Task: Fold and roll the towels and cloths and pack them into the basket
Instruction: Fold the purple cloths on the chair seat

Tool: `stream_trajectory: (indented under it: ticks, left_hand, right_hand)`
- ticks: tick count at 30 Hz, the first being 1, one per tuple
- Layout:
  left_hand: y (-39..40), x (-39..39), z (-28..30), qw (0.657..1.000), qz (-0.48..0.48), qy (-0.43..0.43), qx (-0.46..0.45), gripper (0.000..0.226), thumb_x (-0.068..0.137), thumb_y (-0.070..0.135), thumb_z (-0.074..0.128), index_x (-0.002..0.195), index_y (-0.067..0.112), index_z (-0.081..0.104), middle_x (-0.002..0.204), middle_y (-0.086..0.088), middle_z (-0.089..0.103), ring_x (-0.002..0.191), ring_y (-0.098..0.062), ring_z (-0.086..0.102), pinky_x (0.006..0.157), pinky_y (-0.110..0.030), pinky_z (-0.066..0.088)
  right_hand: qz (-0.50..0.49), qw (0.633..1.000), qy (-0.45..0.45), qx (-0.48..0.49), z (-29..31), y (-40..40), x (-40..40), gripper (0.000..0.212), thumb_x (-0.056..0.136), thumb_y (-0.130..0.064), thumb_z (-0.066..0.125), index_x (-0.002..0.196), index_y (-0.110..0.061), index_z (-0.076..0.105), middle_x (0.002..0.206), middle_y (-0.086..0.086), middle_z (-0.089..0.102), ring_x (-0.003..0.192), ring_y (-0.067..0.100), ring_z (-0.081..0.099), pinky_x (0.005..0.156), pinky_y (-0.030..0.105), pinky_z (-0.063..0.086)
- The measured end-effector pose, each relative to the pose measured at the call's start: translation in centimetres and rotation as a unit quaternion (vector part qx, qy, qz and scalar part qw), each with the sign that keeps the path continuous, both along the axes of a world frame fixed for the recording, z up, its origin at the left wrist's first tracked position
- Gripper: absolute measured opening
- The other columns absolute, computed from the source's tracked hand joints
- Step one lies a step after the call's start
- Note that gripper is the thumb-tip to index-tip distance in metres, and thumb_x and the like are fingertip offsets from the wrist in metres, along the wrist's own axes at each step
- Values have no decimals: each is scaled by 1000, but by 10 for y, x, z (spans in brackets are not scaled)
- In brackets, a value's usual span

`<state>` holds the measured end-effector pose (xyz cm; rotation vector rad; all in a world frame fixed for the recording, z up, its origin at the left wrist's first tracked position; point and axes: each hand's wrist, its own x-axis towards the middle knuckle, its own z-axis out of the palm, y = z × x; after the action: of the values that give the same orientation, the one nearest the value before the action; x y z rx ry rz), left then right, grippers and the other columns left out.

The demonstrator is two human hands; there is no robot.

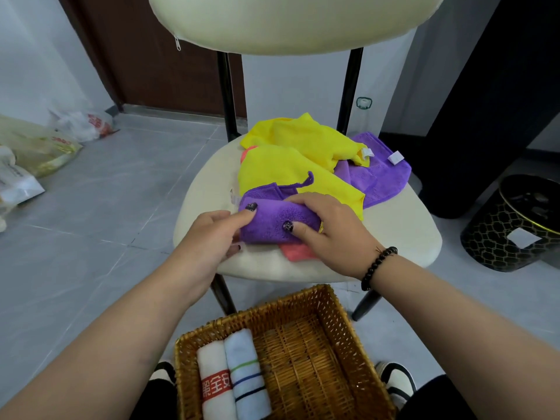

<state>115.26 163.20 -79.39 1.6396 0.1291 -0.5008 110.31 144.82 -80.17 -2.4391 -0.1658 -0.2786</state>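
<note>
The basket, nearest, holds two rolled towels at its left wall. On the chair seat's front edge both hands, left and right, grasp the purple cloth, mid-roll; next, tighten the roll and lower it in

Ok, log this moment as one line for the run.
step: rolling | both hands grip purple microfibre cloth on cream chair seat | brown wicker basket: two rolled towels
</note>
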Motion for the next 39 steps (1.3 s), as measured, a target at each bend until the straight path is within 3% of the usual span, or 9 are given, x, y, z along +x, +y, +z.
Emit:
stream_trajectory:
  ticks: [2,5,14,18,22,26,30,33,39]
  left_hand:
    - [-2,-3,3,998,35,20,-42,24,85,35,65,96,14,66,92,-4,68,79,-10,60,66,-22,42]
    - [-5,-11,11,987,82,61,-126,9,90,25,60,88,15,60,91,-7,66,88,-17,65,76,-24,48]
    - [-10,-30,26,966,30,23,-257,22,99,16,44,104,3,61,98,-11,73,95,-18,69,88,-34,54]
    - [-5,-37,30,959,-1,-1,-282,27,100,18,41,110,2,60,104,-13,71,96,-19,69,91,-37,53]
    - [-2,-48,34,950,-13,-13,-312,22,96,18,47,107,8,64,108,-14,70,94,-18,68,86,-36,56]
    - [0,-56,32,953,22,-11,-302,28,82,15,61,109,7,64,104,-12,69,88,-17,66,82,-36,57]
    - [3,-66,30,956,26,11,-292,24,85,14,60,107,7,63,96,-10,67,85,-19,65,81,-40,56]
    - [6,-74,29,957,30,19,-288,16,90,13,55,103,11,63,92,-9,66,83,-21,65,81,-45,57]
    - [17,-98,23,969,19,-6,-244,28,86,11,56,114,10,60,96,-11,66,80,-21,66,69,-42,59]
  right_hand:
    - [-36,998,-30,31,1,3,0,31,85,-36,52,112,-24,59,110,-9,63,105,17,55,91,47,43]
    - [-104,989,-71,82,5,11,-1,25,85,-33,58,106,-22,62,101,-6,67,93,15,58,85,44,46]
    - [-113,981,-111,113,12,48,-15,35,78,-32,58,107,-14,65,93,-10,60,93,19,57,84,35,44]
    - [-71,968,-69,231,12,53,-19,29,81,-31,57,105,-17,66,89,-6,66,77,18,60,77,45,52]
    - [-40,933,-9,357,19,57,-27,17,79,-27,56,91,-23,66,78,-3,66,72,13,60,67,32,51]
    - [-74,907,46,413,21,60,-35,10,80,-20,61,81,-13,69,76,6,64,74,19,57,69,37,48]
    - [-128,890,67,433,20,61,-44,25,84,-16,64,87,9,64,77,13,58,71,19,50,68,32,40]
    - [-147,880,79,445,23,62,-53,10,86,-11,64,95,-6,64,78,8,58,73,18,55,72,35,46]
    - [-80,861,142,482,28,67,-84,39,92,-6,53,130,-17,51,102,8,56,80,16,60,72,32,53]
